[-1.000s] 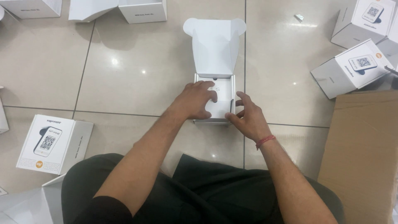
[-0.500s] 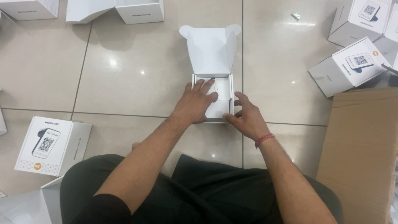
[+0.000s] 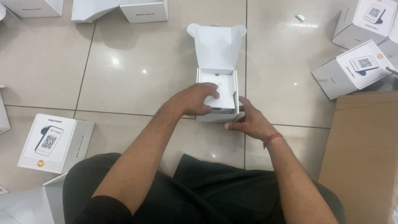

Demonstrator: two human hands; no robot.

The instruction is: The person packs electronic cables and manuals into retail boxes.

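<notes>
A small white cardboard box [image 3: 216,97] sits open on the tiled floor [image 3: 137,74] before my knees, its lid flap [image 3: 216,46] standing upright. My left hand [image 3: 195,99] reaches inside, fingers [image 3: 211,92] curled over a white insert; whether they grip it I cannot tell. My right hand [image 3: 251,122] cups the box's near right corner, fingers loosely spread. The thin card looks light and crushable, best steadied by its side walls. Closed printed boxes [image 3: 54,143] and a brown carton [image 3: 365,153] lie around.

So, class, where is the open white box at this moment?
In the head view the open white box sits on the tiled floor at centre, lid up, with the left hand on top and the right hand at its right side.
</notes>
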